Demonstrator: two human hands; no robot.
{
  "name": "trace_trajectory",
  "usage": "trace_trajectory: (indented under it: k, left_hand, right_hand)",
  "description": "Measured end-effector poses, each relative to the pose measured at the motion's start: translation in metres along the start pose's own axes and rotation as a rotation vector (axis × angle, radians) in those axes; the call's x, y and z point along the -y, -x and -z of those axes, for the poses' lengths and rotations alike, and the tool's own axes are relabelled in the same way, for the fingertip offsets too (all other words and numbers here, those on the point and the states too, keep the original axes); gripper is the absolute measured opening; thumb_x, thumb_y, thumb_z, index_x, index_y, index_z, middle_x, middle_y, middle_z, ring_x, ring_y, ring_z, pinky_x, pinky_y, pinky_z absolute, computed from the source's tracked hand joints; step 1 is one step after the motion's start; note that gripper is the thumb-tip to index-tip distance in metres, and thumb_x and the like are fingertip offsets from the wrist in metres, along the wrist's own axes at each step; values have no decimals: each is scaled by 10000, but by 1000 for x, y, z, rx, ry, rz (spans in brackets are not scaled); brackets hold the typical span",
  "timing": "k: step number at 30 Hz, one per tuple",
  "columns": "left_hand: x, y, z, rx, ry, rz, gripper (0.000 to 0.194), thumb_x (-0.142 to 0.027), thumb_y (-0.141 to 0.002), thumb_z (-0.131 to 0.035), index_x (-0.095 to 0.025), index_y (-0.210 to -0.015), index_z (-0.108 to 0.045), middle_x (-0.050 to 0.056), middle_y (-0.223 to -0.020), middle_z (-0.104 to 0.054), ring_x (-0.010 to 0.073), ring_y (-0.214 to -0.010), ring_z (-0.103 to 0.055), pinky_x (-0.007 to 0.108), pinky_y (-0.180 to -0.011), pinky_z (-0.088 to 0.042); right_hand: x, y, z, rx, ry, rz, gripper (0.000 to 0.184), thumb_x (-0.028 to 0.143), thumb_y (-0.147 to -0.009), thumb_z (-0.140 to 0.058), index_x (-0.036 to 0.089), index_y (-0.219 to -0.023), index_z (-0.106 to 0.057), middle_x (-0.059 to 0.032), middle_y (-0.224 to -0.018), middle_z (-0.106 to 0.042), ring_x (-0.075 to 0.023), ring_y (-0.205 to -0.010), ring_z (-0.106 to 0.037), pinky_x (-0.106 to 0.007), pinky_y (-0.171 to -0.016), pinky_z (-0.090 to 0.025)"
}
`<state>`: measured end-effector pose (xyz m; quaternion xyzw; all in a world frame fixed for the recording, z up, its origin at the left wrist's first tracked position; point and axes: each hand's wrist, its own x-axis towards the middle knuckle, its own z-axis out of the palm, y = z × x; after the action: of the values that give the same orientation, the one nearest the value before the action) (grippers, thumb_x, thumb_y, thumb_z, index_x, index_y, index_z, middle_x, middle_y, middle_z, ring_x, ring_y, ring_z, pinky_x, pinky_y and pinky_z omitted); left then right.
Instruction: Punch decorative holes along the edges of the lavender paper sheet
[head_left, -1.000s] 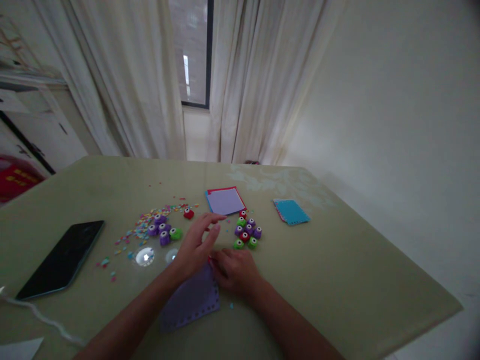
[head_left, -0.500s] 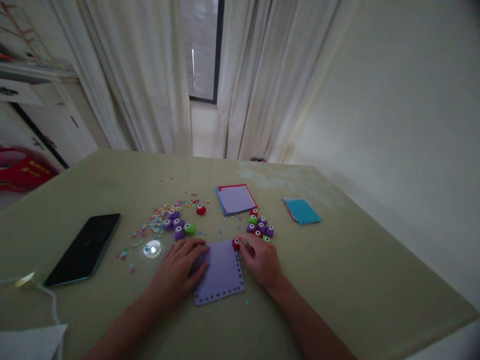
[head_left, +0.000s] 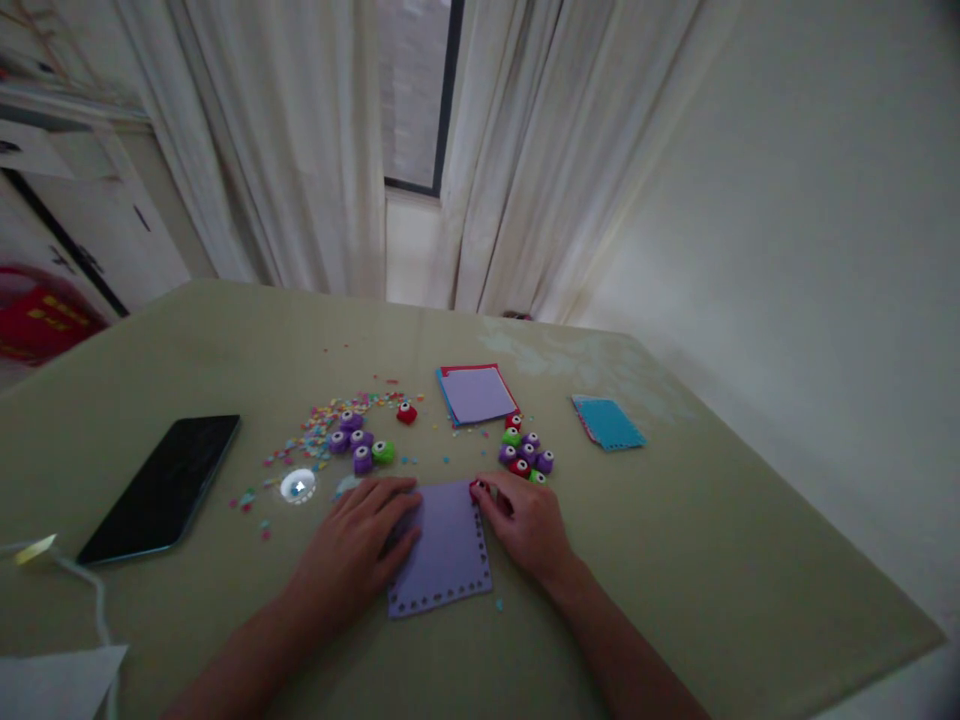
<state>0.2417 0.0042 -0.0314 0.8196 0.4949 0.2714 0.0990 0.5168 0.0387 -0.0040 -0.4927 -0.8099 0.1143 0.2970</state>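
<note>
A light purple square sheet (head_left: 442, 550) lies on the table, with small punched holes along its near and right edges. My left hand (head_left: 367, 535) rests flat on the sheet's left side, fingers stretched out. At the far right corner of the sheet, my right hand (head_left: 525, 525) pinches a small red craft punch (head_left: 478, 489) with an eye on it; the fingers hide most of it. Just beyond that hand sits a cluster of purple, green and red craft punches (head_left: 527, 453). Another group of purple and green punches (head_left: 360, 440) stands beyond my left hand, near a lone red punch (head_left: 406, 413).
Punched confetti (head_left: 315, 425) is scattered at left, by a shiny round disc (head_left: 299, 486). A tablet (head_left: 161, 485) lies further left, with a white cable (head_left: 97, 600) nearer. Stacked sheets (head_left: 478, 393) lie at the back, and blue punched sheets (head_left: 609, 424) to the right.
My right fingers have closed further over the red craft punch at the sheet's corner, covering more of it. My left hand stays on the sheet. The whole view has shifted slightly.
</note>
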Motion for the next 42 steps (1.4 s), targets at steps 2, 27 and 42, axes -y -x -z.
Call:
trace_trajectory:
  k: [2, 27, 42]
  left_hand:
    - [1, 1, -1, -5, -3, -3, 302, -375, -1019, -642, -293, -1297, -728, 73, -1381, -723, 321, -1238, -675, 521, -1057, -543]
    - [4, 3, 4, 38, -80, -43, 382, -493, -1031, -633, -309, -1362, -684, 64, -1431, -692, 322, -1281, -648, 523, -1090, -525]
    - [5, 2, 2, 7, -79, -66, 395, -527, -1027, -648, -314, -1357, -694, 62, -1393, -707, 317, -1233, -667, 506, -1048, -534]
  right_hand:
    - [0, 1, 0, 3, -6, -9, 319, 429, -1087, -576, 207, -1096, -805, -49, -858, -808, -172, -651, -694, -269, -684, -526]
    - [-3, -1, 18, 40, -76, 120, 206, 144, -1000, -647, 217, -1144, -774, -67, -1061, -744, -201, -936, -723, -302, -837, -570]
    - [-5, -4, 15, 56, -165, 142, 132, 195, -1049, -670, 215, -1130, -773, -51, -1106, -789, -179, -1001, -749, -289, -921, -578]
